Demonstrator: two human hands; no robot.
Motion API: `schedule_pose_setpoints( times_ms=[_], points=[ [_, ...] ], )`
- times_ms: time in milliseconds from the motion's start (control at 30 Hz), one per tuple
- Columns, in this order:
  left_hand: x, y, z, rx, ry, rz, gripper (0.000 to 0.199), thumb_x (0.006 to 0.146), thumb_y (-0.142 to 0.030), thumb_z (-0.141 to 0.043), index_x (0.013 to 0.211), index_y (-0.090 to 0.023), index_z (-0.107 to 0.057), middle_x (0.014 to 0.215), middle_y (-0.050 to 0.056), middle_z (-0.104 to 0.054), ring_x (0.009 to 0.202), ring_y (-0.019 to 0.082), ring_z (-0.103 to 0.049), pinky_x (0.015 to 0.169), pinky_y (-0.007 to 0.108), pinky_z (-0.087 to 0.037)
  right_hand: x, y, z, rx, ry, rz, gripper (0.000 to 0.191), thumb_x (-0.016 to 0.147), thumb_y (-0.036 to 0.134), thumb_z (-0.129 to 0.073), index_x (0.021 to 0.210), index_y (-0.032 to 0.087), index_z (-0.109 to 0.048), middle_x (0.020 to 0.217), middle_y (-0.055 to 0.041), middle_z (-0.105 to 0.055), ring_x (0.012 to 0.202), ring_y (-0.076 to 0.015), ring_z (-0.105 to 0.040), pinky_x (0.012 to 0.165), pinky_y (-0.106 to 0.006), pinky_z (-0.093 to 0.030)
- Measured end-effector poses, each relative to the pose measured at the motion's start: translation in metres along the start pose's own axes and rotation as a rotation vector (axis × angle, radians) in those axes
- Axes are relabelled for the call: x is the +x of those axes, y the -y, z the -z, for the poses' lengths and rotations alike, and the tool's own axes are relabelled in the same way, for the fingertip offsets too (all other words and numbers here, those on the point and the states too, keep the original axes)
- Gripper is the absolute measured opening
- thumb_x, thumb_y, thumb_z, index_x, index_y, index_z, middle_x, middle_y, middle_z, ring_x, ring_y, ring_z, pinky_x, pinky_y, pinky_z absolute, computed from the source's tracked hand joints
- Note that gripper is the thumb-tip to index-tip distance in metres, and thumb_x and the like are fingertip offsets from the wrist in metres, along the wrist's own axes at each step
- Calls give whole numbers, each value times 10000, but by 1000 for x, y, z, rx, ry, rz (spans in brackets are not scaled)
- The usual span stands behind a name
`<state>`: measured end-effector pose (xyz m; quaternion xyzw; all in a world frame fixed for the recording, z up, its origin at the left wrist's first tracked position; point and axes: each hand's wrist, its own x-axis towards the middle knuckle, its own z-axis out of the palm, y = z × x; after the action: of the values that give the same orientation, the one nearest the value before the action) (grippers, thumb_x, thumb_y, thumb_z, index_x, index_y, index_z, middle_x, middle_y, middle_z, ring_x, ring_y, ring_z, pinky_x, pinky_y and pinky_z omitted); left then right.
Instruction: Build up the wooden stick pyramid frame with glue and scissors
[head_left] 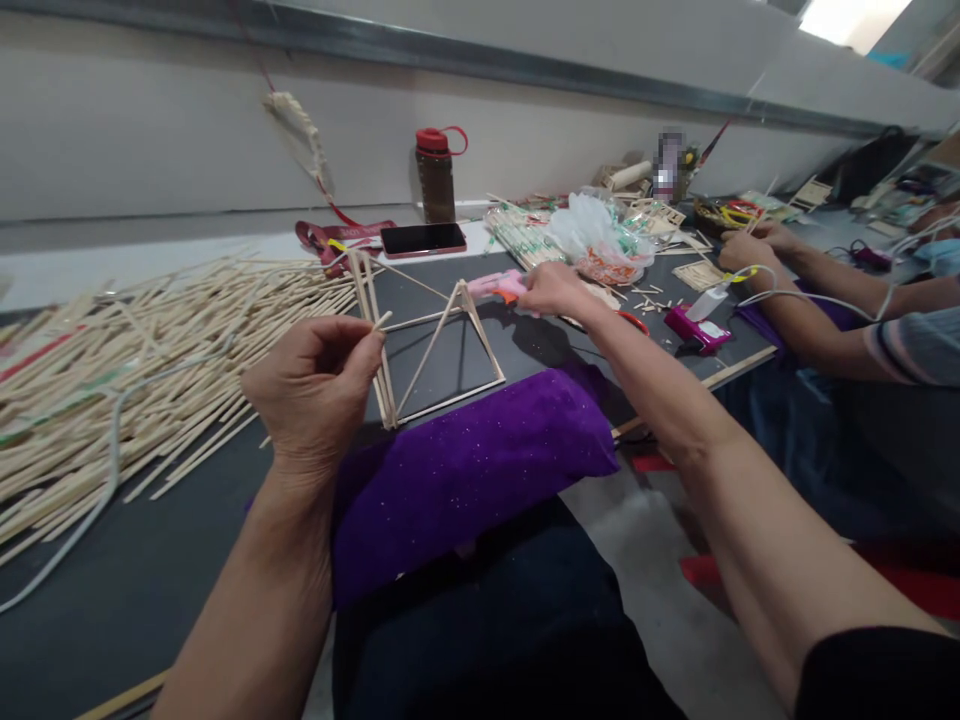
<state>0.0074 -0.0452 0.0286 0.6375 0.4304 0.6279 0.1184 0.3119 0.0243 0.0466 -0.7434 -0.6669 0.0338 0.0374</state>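
A short piece of wooden stick [383,322] is pinched between the thumb and forefinger of my left hand [319,375]. My right hand [555,290] is closed on a pink tool with an orange part [496,286], which looks like a glue gun; its front end is beside the peak of a wooden stick frame [442,343]. The frame stands on the dark table between my hands, with a triangle of sticks on its right side and several sticks together on its left. A purple cloth bundle [480,450] lies in front of it.
Many loose sticks [172,350] cover the left side, with a white cable [114,440] across them. Behind are a phone [424,238], a bottle [435,180] and plastic bags [600,240]. A magenta holder [697,328] and another person's hands [757,245] are at the right.
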Motion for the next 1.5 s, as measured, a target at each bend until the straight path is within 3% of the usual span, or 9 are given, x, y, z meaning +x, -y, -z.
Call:
schedule_pose_setpoints(
  times_ms=[100, 167, 300, 467, 733, 1000, 1167, 1333, 1500],
  points=[
    [0, 1, -1, 11, 8, -29, 88, 735, -248, -730, 791, -185, -752, 625, -22, -666, 526, 99, -584, 603, 257, -513, -12, -36, 18, -32, -121, -50, 284, 789, 380, -645, 842, 146, -797, 711, -81, -703, 743, -223, -651, 612, -287, -363],
    [0, 3, -2, 4, 8, -41, 95, 732, -252, -736, 795, -183, -752, 642, -16, -678, 523, 98, -585, 586, 252, -504, -16, -61, 23, -27, -100, -103, 237, 788, 322, -643, 831, 145, -795, 703, -77, -704, 704, -204, -634, 606, -290, -367],
    [-2, 6, -2, 15, 34, -28, 109, 733, -263, -744, 799, -179, -759, 642, -10, -685, 530, 102, -593, 572, 245, -486, -14, -87, 15, -5, -125, -114, 232, 810, 279, -619, 897, 169, -804, 781, -77, -736, 757, -207, -647, 639, -290, -402],
    [-3, 6, -2, 41, 39, -15, 111, 725, -264, -741, 798, -184, -763, 647, -16, -689, 521, 96, -583, 555, 235, -475, -2, -88, -3, -77, -204, -58, 302, 861, 321, -590, 994, 152, -802, 889, -127, -749, 880, -267, -673, 749, -336, -441],
    [-2, 3, -2, 41, 33, -2, 102, 706, -270, -744, 774, -196, -755, 650, -20, -695, 506, 90, -572, 551, 243, -482, 4, -85, -16, -87, -142, -21, 327, 878, 348, -599, 1032, 138, -796, 937, -143, -755, 860, -245, -654, 730, -334, -437],
    [-2, 5, -2, 36, 48, -23, 94, 719, -253, -750, 783, -184, -757, 652, -13, -696, 509, 91, -572, 539, 244, -461, -19, -49, 8, -92, -240, 76, 306, 872, 321, -565, 1027, 151, -766, 1056, -131, -739, 963, -290, -641, 764, -345, -400],
    [-3, 5, -1, 62, 65, -28, 100, 743, -250, -752, 812, -179, -769, 663, -3, -704, 538, 98, -590, 556, 247, -463, -11, -72, 23, -168, -340, 63, 361, 905, 320, -504, 1130, 130, -714, 1186, -176, -677, 1015, -318, -600, 825, -392, -411],
    [-4, 8, -2, 40, 58, -33, 121, 738, -244, -757, 824, -161, -775, 680, 11, -723, 531, 90, -597, 540, 230, -466, 6, -111, 10, -231, -211, -1, 340, 915, 297, -517, 1137, 117, -700, 1207, -197, -665, 1028, -328, -610, 833, -401, -434],
    [-5, 11, -3, 53, 67, -42, 123, 751, -244, -759, 840, -162, -779, 689, 6, -731, 547, 82, -606, 544, 211, -470, 14, -125, -8, -274, -129, 6, 317, 915, 339, -558, 1066, 117, -727, 1087, -193, -705, 997, -324, -624, 799, -377, -429]
  ],
)
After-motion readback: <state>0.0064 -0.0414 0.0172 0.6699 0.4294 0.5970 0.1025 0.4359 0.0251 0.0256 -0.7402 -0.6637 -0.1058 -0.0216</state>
